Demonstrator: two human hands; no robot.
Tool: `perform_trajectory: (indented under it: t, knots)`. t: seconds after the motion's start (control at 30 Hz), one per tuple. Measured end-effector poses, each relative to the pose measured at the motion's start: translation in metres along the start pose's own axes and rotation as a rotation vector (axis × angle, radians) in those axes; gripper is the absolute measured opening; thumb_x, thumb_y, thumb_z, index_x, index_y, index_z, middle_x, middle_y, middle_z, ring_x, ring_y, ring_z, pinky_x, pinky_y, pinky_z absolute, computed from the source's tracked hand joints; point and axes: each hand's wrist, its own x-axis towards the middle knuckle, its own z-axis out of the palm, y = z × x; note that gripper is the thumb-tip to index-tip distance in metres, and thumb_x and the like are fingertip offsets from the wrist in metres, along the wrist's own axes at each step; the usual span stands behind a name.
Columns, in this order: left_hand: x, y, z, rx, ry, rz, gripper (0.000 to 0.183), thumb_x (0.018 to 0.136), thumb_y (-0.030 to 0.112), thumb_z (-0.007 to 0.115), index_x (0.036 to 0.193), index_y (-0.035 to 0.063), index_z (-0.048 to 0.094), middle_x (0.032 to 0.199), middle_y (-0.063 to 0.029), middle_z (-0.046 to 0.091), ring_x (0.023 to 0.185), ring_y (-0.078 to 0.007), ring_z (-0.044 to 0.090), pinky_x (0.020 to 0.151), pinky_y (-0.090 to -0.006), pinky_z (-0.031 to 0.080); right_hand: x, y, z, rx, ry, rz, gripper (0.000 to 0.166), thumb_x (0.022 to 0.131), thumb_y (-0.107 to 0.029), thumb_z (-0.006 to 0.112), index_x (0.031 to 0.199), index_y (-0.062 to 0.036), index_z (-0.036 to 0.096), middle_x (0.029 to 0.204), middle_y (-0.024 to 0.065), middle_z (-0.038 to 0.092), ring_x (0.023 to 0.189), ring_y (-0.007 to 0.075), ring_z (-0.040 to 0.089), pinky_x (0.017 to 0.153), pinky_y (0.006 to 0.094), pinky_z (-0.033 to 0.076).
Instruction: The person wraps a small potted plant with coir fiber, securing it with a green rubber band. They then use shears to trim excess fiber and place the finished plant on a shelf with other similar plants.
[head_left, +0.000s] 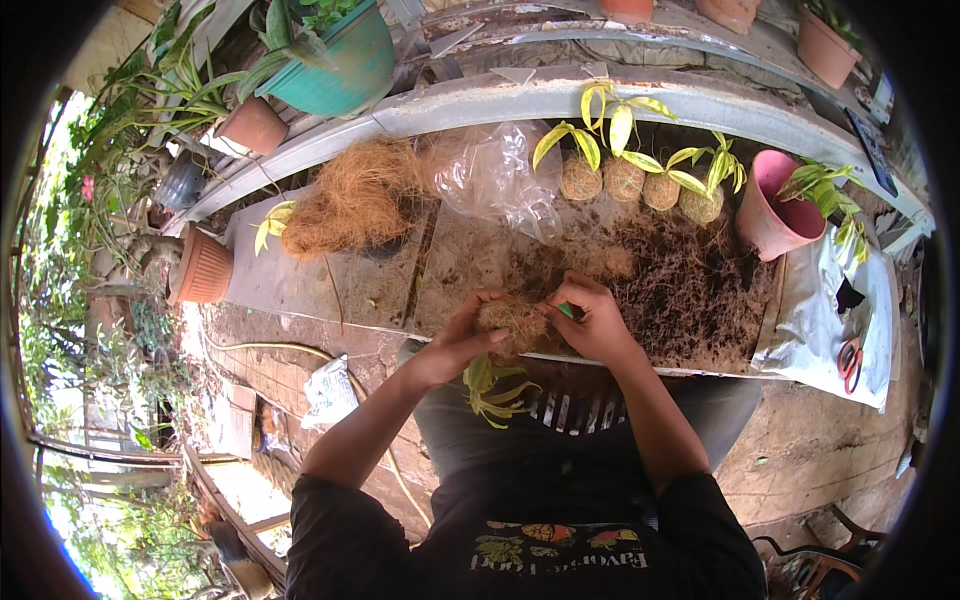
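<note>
My left hand (457, 337) holds a ball of brown coconut fibre (514, 322) at the near edge of the work table. A plant with yellow-green leaves (491, 390) hangs from the ball's near side, towards my lap. My right hand (589, 319) is just right of the ball, thumb and fingertips pinched together at its side; what they pinch is too small to tell. A small green thing (566, 309) shows between the fingers of that hand. Beyond, several fibre-wrapped balls (622, 180) with variegated leaves stand in a row.
Loose coconut fibre (360, 195) and a clear plastic bag (499, 180) lie at the back left and middle. Dark potting mix (690, 292) covers the table's right part. A pink pot (780, 206) stands back right; orange-handled scissors (850, 364) rest on a silvery plastic bag (814, 337).
</note>
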Motion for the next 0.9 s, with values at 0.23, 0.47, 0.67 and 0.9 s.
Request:
perform_trajectory:
  t: [0.23,0.47,0.67,0.9]
  knots:
    - [-0.001,-0.001,-0.008,-0.412,-0.183,-0.101,0.064,0.096,0.037,0.06,0.148,0.0122,0.032,0.129,-0.0098,0.056,0.107,-0.0216,0.059,0.089,-0.0349,0.047,-0.003,0.004,0.011,-0.002,0.057,-0.148,0.01,0.081,0.002,0.07,0.09,-0.0018,0.065,0.08,0.0124,0.057,0.074,0.0322,0.061,0.063,0.0387,0.048]
    - [0.004,0.0,0.008,-0.328,0.089,-0.001,0.05,0.101,0.028,0.056,0.145,0.0137,0.036,0.128,-0.0076,0.058,0.109,-0.0198,0.058,0.088,-0.0346,0.046,-0.005,-0.007,0.006,-0.281,-0.041,-0.17,0.015,0.081,-0.006,0.072,0.095,-0.0092,0.069,0.085,0.0091,0.058,0.068,0.033,0.063,0.059,0.0411,0.052]
    - [0.008,0.009,0.012,0.039,0.312,0.073,0.049,0.096,0.014,0.067,0.137,0.0098,0.04,0.12,-0.0098,0.062,0.106,-0.0154,0.061,0.087,-0.0323,0.052,-0.007,-0.02,0.005,-0.425,-0.042,-0.215,0.016,0.078,-0.013,0.079,0.093,-0.015,0.074,0.084,0.0052,0.055,0.065,0.0258,0.062,0.057,0.0389,0.051]
    - [0.017,-0.002,-0.012,0.516,0.231,-0.047,0.062,0.092,0.021,0.074,0.141,0.0004,0.041,0.122,-0.0122,0.063,0.105,-0.0146,0.062,0.09,-0.0297,0.052,-0.005,-0.022,-0.005,-0.443,-0.103,-0.177,0.009,0.081,-0.024,0.076,0.089,-0.0187,0.074,0.089,0.0046,0.056,0.074,0.0239,0.066,0.062,0.0373,0.054]
